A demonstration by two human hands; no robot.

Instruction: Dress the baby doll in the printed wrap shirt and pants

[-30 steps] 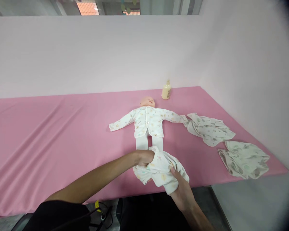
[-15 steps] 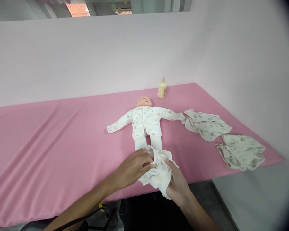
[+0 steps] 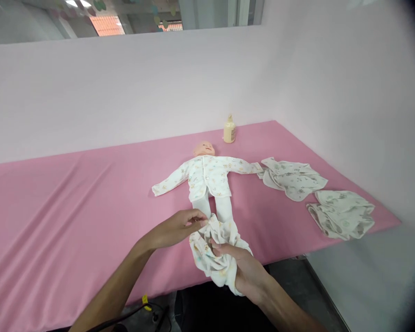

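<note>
Bunched white printed garment [image 3: 217, 251], seemingly trousers

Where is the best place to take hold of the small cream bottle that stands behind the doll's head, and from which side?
Probably the bottle body, below its narrow neck, reached from the near side. It stands upright near the wall, so there is no space behind it.

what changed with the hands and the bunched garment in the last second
Both hands regripped the bunched garment: the left hand now pinches its top edge, the right hand has slid under it. The doll, bottle and two loose garments stayed put.
</note>
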